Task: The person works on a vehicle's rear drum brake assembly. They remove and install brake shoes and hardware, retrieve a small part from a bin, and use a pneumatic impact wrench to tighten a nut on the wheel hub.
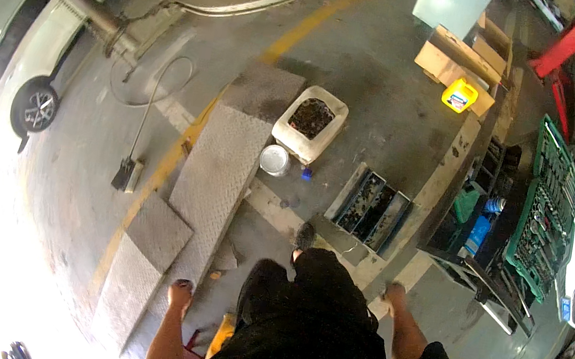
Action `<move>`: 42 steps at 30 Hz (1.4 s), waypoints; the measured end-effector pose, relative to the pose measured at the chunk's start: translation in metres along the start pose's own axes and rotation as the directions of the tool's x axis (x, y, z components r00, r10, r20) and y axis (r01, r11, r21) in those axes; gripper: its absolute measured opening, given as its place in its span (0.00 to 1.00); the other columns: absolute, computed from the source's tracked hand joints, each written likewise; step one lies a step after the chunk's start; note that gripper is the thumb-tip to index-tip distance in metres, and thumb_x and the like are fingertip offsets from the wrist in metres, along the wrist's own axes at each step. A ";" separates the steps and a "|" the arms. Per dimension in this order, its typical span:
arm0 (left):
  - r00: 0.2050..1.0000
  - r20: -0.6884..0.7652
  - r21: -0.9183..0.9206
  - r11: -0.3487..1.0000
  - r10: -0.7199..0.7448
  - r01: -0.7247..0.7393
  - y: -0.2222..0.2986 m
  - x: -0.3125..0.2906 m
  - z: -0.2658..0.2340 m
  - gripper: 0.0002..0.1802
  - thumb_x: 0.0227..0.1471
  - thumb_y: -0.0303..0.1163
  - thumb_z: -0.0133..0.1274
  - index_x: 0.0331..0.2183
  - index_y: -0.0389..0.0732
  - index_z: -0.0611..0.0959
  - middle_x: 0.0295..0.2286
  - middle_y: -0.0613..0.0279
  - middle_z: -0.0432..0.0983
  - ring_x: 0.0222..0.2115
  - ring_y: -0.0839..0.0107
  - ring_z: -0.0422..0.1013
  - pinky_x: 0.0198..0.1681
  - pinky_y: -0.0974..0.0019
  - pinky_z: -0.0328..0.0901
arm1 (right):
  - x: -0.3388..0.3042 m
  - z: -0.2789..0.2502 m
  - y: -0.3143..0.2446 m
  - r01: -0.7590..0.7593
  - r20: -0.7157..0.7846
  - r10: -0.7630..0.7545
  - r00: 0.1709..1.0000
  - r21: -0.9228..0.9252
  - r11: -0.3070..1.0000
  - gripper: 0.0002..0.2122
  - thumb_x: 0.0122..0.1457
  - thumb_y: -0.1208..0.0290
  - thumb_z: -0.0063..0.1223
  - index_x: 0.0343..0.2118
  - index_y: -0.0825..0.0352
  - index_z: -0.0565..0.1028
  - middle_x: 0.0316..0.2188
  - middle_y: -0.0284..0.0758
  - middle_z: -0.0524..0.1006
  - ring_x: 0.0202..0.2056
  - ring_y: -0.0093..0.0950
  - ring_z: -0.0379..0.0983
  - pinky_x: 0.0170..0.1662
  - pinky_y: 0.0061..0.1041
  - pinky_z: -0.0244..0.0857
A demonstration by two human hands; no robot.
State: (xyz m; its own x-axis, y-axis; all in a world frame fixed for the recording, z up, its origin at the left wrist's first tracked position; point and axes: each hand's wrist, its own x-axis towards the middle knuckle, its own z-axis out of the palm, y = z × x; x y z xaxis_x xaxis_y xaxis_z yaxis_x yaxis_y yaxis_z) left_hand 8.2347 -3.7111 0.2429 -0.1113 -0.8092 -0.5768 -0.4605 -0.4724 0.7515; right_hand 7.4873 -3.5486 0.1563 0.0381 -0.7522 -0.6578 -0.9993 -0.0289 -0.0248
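My left hand (pixel 180 297) hangs over the edge of the grey treadplate ramp (pixel 208 174), its fingers closed round a small dark thing I cannot make out. On the other side of my body, my right hand (pixel 396 296) hangs low over a pale floor line; its fingers are too small and unclear to read. Ahead of me stands a white plastic container (pixel 326 137) with an opening that shows dark debris inside. Beside it are a round white tub (pixel 274 161) and a small blue cap (pixel 306 174). An open metal toolbox (pixel 367 210) with dark contents sits ahead and to the right.
At right, a black tool cart (pixel 445 240) carries a green tool case (pixel 544 215). Cardboard boxes (pixel 453 55) and a yellow jug (pixel 460 95) stand farther off, near a red lift post (pixel 564 47). A broom (pixel 127 174) lies left of the ramp. White cars (pixel 42 55) flank both sides.
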 end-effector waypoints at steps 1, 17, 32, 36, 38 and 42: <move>0.971 -0.135 0.808 0.590 0.198 -0.008 -0.001 0.021 0.001 0.14 0.46 0.41 0.55 0.29 0.40 0.83 0.27 0.50 0.79 0.31 0.53 0.76 0.36 0.58 0.69 | 0.025 -0.056 -0.021 -0.233 0.102 0.217 0.971 0.611 0.756 0.22 0.57 0.56 0.50 0.45 0.72 0.70 0.32 0.40 0.77 0.29 0.34 0.74 0.33 0.33 0.69; 0.969 0.235 0.641 0.737 0.078 -0.214 0.307 0.501 0.136 0.16 0.47 0.36 0.52 0.36 0.36 0.79 0.34 0.45 0.76 0.37 0.47 0.72 0.41 0.52 0.66 | 0.309 -0.315 -0.160 -0.156 0.455 0.340 0.823 0.757 -0.635 0.18 0.60 0.58 0.47 0.43 0.69 0.73 0.41 0.38 0.74 0.42 0.33 0.71 0.44 0.34 0.63; 0.836 0.427 0.747 0.387 0.344 -0.541 0.224 0.774 0.382 0.15 0.46 0.32 0.52 0.37 0.37 0.78 0.39 0.49 0.73 0.43 0.50 0.67 0.47 0.53 0.64 | 0.567 -0.201 -0.202 -0.142 0.678 0.010 0.735 0.168 -0.975 0.12 0.60 0.62 0.46 0.35 0.67 0.69 0.24 0.34 0.71 0.25 0.30 0.72 0.33 0.31 0.67; 0.827 0.456 0.706 0.433 0.328 -0.561 0.212 0.799 0.413 0.19 0.47 0.34 0.53 0.42 0.38 0.77 0.43 0.46 0.70 0.46 0.48 0.65 0.50 0.51 0.63 | 0.577 -0.207 -0.191 -0.196 0.645 -0.008 0.764 0.220 -0.955 0.12 0.60 0.61 0.48 0.38 0.66 0.69 0.25 0.32 0.70 0.25 0.27 0.73 0.30 0.28 0.69; 0.817 0.396 0.730 0.396 0.418 -0.557 0.203 0.816 0.432 0.20 0.49 0.37 0.52 0.43 0.37 0.75 0.43 0.42 0.70 0.45 0.46 0.65 0.48 0.50 0.63 | 0.583 -0.213 -0.186 -0.241 0.615 -0.043 0.787 0.242 -0.940 0.13 0.59 0.60 0.49 0.38 0.66 0.69 0.24 0.31 0.69 0.25 0.26 0.73 0.30 0.28 0.69; 0.912 0.252 0.725 0.561 0.324 -0.399 0.214 0.839 0.480 0.23 0.49 0.42 0.54 0.42 0.35 0.76 0.44 0.39 0.67 0.46 0.46 0.64 0.49 0.50 0.63 | 0.588 -0.208 -0.181 -0.207 0.606 -0.053 0.793 0.187 -0.960 0.14 0.59 0.58 0.51 0.37 0.65 0.69 0.24 0.29 0.68 0.25 0.25 0.72 0.30 0.27 0.68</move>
State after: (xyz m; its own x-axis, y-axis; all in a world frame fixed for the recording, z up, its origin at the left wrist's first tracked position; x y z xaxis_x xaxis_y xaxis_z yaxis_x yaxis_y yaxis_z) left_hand 7.6204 -4.3240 -0.2339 -0.4724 -0.8029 -0.3635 -0.8524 0.3114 0.4200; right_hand 7.6910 -4.1226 -0.0688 0.0828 -0.1961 -0.9771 0.9516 0.3068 0.0190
